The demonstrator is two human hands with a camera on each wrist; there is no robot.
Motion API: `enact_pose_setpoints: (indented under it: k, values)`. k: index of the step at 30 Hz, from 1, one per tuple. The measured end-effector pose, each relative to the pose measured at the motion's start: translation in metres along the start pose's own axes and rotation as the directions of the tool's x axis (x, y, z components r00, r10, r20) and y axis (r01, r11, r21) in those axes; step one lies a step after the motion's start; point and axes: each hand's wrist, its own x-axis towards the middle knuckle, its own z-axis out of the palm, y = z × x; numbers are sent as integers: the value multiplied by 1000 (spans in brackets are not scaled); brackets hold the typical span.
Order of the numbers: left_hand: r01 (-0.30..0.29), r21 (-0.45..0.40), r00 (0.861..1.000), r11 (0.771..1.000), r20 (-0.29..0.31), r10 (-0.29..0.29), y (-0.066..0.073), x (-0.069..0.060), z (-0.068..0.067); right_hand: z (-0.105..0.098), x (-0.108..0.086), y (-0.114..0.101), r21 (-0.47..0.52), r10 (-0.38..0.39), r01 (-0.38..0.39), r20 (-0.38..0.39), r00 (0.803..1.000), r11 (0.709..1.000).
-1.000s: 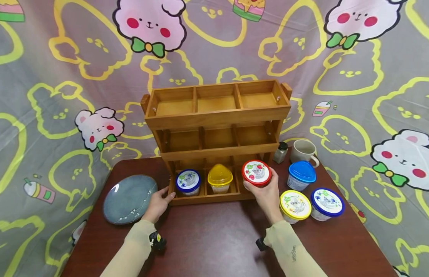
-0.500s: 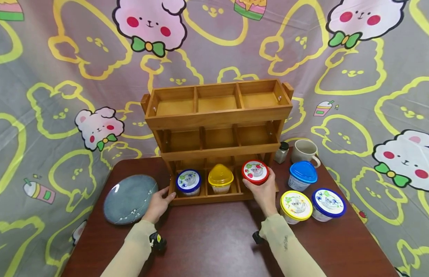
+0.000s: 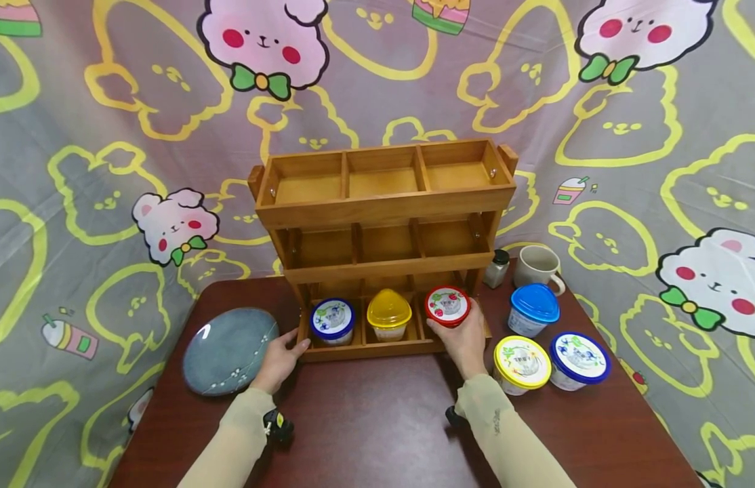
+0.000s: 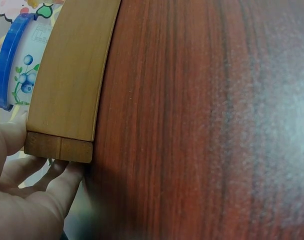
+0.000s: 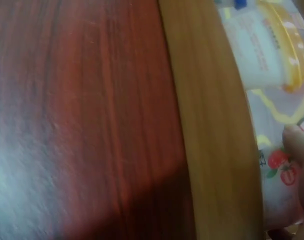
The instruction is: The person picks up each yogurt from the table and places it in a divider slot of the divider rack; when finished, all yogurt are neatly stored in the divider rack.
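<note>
In the head view a three-tier wooden rack (image 3: 383, 215) with divided compartments stands at the back of the table. My right hand (image 3: 465, 339) holds a red-lidded tub (image 3: 447, 304) in its bottom right compartment; the right wrist view shows strawberries on the tub's side (image 5: 282, 172). My left hand (image 3: 276, 360) grips the bottom tier's left end, thumb on one side and fingers on the other in the left wrist view. A blue-lidded blueberry tub (image 3: 332, 318) occupies the bottom left compartment, and a tub with a domed yellow lid (image 3: 388, 313) the middle one.
On the right stand a tub with a domed blue lid (image 3: 533, 308), a yellow-lidded tub (image 3: 522, 362), another blue-lidded tub (image 3: 579, 359), a beige mug (image 3: 533, 268) and a small black-capped jar (image 3: 496, 269). A grey-blue plate (image 3: 221, 352) lies at left.
My right hand has lowered the red-lidded tub slightly and shifted it a little left, further into the bottom right compartment. The left hand keeps its place at the rack's end.
</note>
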Motion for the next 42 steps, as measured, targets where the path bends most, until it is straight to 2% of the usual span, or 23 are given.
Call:
enact_pose_setpoints:
  k: [4,7,10,14,27,38,42]
  values:
    - [5,-8,1000,1000,5,-5,-1,0,1,4,-4,2,-109,-17,14,-22,1000,994]
    - [7,-10,1000,1000,9,-7,-2,1,2,6,-6,3,-212,-3,-8,-51,999,977]
    - [4,-13,1000,1000,6,-4,-1,1,1,5,-8,3,-268,28,-46,-69,997,962]
    - [-5,-7,1000,1000,-3,5,1,-1,-1,3,-8,3,-265,62,-74,-56,997,961]
    - [12,12,1000,1000,-3,-12,3,-2,-1,-5,-7,-3,-266,99,-93,11,995,960]
    - [11,-8,1000,1000,2,-11,6,-4,-1,-7,-6,-4,-285,112,-95,44,993,954]
    - [6,-26,1000,1000,7,-5,6,-5,-2,-9,-7,-7,-281,95,-79,42,995,956]
